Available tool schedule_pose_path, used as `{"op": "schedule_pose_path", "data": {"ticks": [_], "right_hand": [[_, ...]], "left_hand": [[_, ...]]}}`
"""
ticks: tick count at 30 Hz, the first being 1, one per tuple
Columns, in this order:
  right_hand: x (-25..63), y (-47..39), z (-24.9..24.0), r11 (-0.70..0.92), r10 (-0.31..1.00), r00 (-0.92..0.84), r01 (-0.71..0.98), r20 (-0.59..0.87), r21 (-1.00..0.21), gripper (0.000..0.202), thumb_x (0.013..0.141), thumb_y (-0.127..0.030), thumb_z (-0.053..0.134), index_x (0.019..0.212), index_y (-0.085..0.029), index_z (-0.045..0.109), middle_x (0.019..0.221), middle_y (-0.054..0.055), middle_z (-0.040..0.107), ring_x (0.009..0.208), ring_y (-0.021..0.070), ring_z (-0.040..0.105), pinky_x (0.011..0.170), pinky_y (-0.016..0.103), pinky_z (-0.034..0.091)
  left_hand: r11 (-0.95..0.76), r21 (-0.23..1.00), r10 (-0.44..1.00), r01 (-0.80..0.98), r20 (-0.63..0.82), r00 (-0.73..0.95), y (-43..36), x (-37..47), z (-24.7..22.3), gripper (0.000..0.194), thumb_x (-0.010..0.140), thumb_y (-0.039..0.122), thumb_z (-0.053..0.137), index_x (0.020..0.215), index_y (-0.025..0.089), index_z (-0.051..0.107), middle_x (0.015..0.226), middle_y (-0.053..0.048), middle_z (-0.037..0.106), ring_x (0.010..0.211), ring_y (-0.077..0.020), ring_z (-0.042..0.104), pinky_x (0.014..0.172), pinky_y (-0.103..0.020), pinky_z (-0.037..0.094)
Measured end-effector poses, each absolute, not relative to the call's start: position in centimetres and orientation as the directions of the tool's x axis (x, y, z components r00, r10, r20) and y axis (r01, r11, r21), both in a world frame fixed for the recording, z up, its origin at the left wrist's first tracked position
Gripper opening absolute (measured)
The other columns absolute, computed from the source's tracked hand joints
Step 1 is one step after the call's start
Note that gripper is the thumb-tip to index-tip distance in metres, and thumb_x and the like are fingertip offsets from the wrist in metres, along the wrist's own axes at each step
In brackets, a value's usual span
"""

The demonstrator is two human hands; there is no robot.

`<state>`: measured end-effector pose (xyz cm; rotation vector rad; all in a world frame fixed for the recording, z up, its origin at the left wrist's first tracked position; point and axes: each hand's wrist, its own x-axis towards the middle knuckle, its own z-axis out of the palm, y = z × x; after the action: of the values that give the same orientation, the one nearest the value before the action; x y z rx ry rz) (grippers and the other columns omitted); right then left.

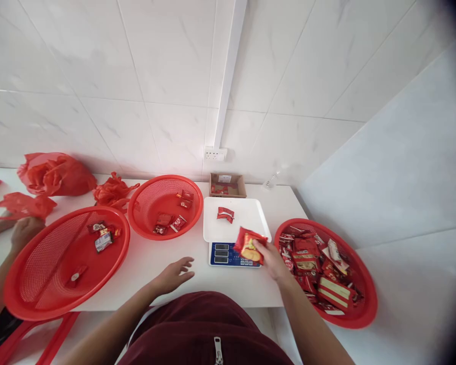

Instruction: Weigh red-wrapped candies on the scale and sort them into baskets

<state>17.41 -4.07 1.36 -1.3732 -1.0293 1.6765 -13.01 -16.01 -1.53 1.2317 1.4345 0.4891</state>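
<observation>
My right hand (pixel 270 257) grips a red snack packet (pixel 250 245) with a yellow print on its front, held over the front edge of a digital scale (pixel 216 257). On the scale's white tray (pixel 247 213) lies one small red packet (pixel 225 214). Nothing is in my left hand (pixel 175 275), which hovers with fingers apart over the table, left of the scale. Close by my right forearm stands a red basket (pixel 371 299) heaped with red-wrapped snack packets (pixel 307 256).
Two red baskets, a middle one (pixel 137 203) and a left one (pixel 13 284), hold a few packets. A cardboard box (pixel 228 185) and a clear plastic item (pixel 270 180) stand by the wall. Far left, another person's hand (pixel 26 230) is beside red plastic bags (pixel 57 175).
</observation>
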Motion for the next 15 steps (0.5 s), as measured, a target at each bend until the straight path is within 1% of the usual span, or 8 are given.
{"op": "schedule_pose_path", "data": {"ticks": [1, 3, 5, 8, 10, 12, 13, 15], "right_hand": [[15.8, -4.7, 1.4, -0.44, 0.868, -0.274, -0.038, -0.414, -0.897, 0.045, 0.063, -0.052, 0.072, 0.089, -0.016, 0.066, 0.085, 0.009, 0.071, 0.08, 0.0253, 0.067, 0.078, 0.041, 0.051], [12.7, -6.1, 1.7, -0.384, 0.814, -0.458, 0.04, -0.358, -0.923, 0.044, 0.072, -0.053, 0.064, 0.097, -0.017, 0.063, 0.093, 0.008, 0.07, 0.087, 0.0238, 0.065, 0.083, 0.042, 0.05], [10.2, -7.3, 2.3, -0.18, 0.822, -0.525, 0.124, -0.218, -0.976, 0.041, 0.077, -0.051, 0.059, 0.104, -0.02, 0.059, 0.103, 0.007, 0.067, 0.096, 0.0214, 0.061, 0.09, 0.04, 0.046], [8.9, -8.4, 3.1, 0.035, 0.82, -0.566, 0.2, -0.086, -0.979, 0.042, 0.083, -0.05, 0.052, 0.115, -0.023, 0.052, 0.117, 0.005, 0.06, 0.107, 0.0184, 0.056, 0.098, 0.037, 0.039], [9.9, -8.0, 3.3, 0.007, 0.8, -0.584, 0.237, -0.137, -0.972, 0.049, 0.086, -0.051, 0.046, 0.128, -0.025, 0.043, 0.121, 0.005, 0.058, 0.106, 0.0178, 0.056, 0.095, 0.037, 0.042], [12.6, -6.9, 3.0, -0.085, 0.831, -0.51, 0.279, -0.223, -0.956, 0.055, 0.087, -0.052, 0.041, 0.136, -0.026, 0.035, 0.12, 0.007, 0.059, 0.101, 0.0183, 0.06, 0.088, 0.036, 0.047], [14.5, -6.1, 2.5, -0.128, 0.875, -0.413, 0.304, -0.252, -0.944, 0.057, 0.087, -0.053, 0.04, 0.136, -0.025, 0.035, 0.119, 0.008, 0.06, 0.098, 0.019, 0.061, 0.084, 0.036, 0.049], [18.9, -4.3, 1.1, -0.17, 0.972, -0.086, 0.394, -0.221, -0.903, 0.055, 0.084, -0.05, 0.043, 0.13, -0.021, 0.044, 0.118, 0.01, 0.06, 0.101, 0.021, 0.06, 0.085, 0.035, 0.049]], "left_hand": [[0.405, 0.877, 0.867, 0.259, -0.458, 0.196, -15.4, -12.0, -0.7, 0.059, 0.076, 0.047, 0.06, 0.128, 0.022, 0.044, 0.124, -0.015, 0.055, 0.107, -0.0243, 0.056, 0.091, -0.039, 0.042], [0.458, 0.888, 0.863, -0.045, -0.432, 0.263, -14.3, -9.9, 1.2, 0.07, 0.076, 0.049, 0.062, 0.135, 0.029, 0.032, 0.136, -0.015, 0.043, 0.114, -0.0255, 0.051, 0.088, -0.04, 0.044], [0.472, 0.839, 0.868, -0.271, -0.39, 0.307, -13.5, -8.1, 2.6, 0.071, 0.076, 0.047, 0.063, 0.136, 0.033, 0.029, 0.138, -0.013, 0.041, 0.111, -0.0264, 0.053, 0.083, -0.04, 0.046], [0.475, 0.777, 0.875, -0.413, -0.369, 0.313, -12.8, -6.7, 3.7, 0.063, 0.074, 0.042, 0.068, 0.129, 0.028, 0.039, 0.12, -0.012, 0.055, 0.091, -0.0234, 0.062, 0.072, -0.036, 0.049], [0.503, 0.751, 0.862, -0.428, -0.399, 0.314, -12.7, -6.7, 3.7, 0.054, 0.075, 0.04, 0.068, 0.121, 0.023, 0.046, 0.102, -0.01, 0.062, 0.078, -0.0202, 0.063, 0.066, -0.032, 0.048], [0.535, 0.723, 0.845, -0.437, -0.446, 0.296, -12.9, -7.3, 3.5, 0.046, 0.076, 0.04, 0.067, 0.115, 0.021, 0.049, 0.091, -0.007, 0.063, 0.072, -0.0174, 0.062, 0.062, -0.029, 0.047], [0.546, 0.709, 0.838, -0.446, -0.474, 0.271, -13.2, -7.7, 3.3, 0.044, 0.076, 0.04, 0.066, 0.113, 0.021, 0.05, 0.09, -0.006, 0.063, 0.072, -0.0164, 0.062, 0.062, -0.027, 0.046], [0.56, 0.681, 0.822, -0.472, -0.528, 0.213, -13.7, -8.6, 3.0, 0.041, 0.077, 0.04, 0.066, 0.111, 0.023, 0.051, 0.093, -0.004, 0.062, 0.074, -0.015, 0.061, 0.062, -0.026, 0.046]]}}
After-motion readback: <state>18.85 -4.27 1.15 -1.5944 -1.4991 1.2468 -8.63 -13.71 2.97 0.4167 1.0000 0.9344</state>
